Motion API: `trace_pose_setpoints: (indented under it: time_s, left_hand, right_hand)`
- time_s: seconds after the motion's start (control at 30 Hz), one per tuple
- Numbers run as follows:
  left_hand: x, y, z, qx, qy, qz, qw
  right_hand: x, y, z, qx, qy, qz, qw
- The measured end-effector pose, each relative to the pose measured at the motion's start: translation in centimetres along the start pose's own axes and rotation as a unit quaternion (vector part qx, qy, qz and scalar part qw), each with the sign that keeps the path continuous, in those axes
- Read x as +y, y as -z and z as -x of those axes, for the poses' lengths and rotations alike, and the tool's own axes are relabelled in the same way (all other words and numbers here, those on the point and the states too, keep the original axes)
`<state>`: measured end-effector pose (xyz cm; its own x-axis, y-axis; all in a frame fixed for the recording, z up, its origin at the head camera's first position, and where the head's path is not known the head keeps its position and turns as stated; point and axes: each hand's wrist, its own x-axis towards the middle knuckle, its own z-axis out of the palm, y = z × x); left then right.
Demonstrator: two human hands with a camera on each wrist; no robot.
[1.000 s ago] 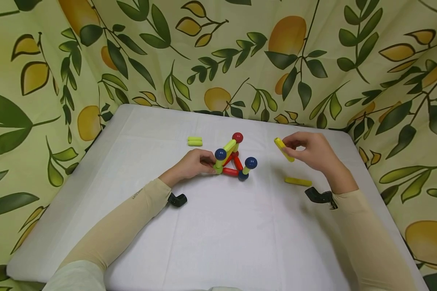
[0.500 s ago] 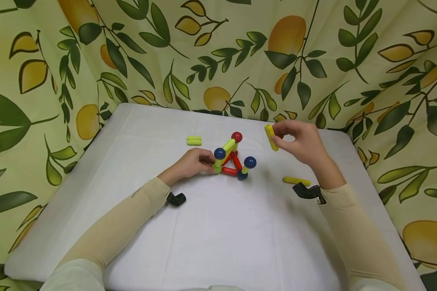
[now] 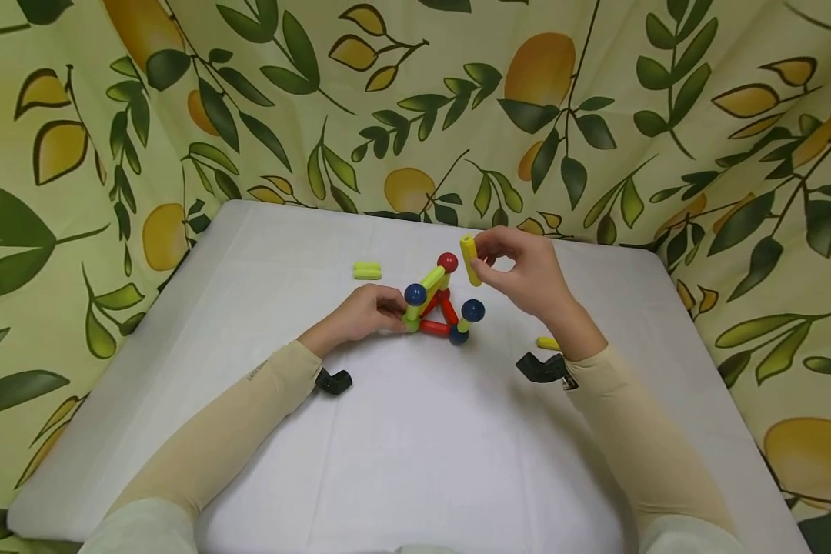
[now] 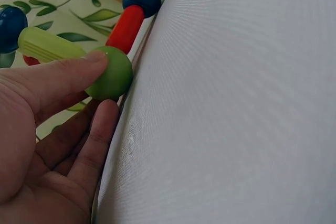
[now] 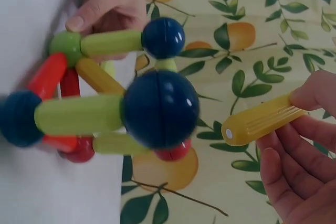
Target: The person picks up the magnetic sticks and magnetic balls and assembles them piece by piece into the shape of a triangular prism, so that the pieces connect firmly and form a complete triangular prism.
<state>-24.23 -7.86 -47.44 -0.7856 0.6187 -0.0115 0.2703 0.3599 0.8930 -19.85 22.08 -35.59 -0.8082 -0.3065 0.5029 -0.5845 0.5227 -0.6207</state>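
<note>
My left hand [image 3: 368, 314] pinches the green ball [image 4: 116, 76] at a lower corner of a magnetic stick-and-ball structure, thumb on one side and fingertip below. Red sticks [image 3: 434, 328] form its triangular base. Light green sticks [image 5: 79, 114] rise from the corners to two blue balls [image 3: 473, 310] and a red ball [image 3: 447, 262]. One light green stick [image 3: 432, 278] links two of the tops. In the air right of the red ball, my right hand [image 3: 526, 269] pinches a yellow stick [image 5: 257, 121] between thumb and fingers, its white-centred end bare in the right wrist view.
Two short light green sticks [image 3: 367, 270] lie side by side behind my left hand. Another yellow stick [image 3: 547, 343] lies on the white-covered table [image 3: 415, 446], partly hidden by my right wrist. A fruit-patterned curtain [image 3: 415, 115] hangs around the back and sides.
My right hand has carried the yellow stick leftward and up, close to the structure, and the stick has turned more upright. My left hand has stayed at the green ball.
</note>
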Motion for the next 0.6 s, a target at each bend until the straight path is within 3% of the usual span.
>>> trace_pose_setpoints:
  time_s: [0.3,0.6]
  left_hand:
    - [-0.2,-0.1,0.2,-0.001,0.003,0.004,1.0]
    - [-0.3,-0.1,0.1,-0.001,-0.004,0.008,1.0]
  right_hand:
    - [0.4,-3.1,1.1,-0.038,-0.018,-0.009,0.9991]
    - [1.4,-4.7,2.4,-0.076,-0.028,-0.013,0.9966]
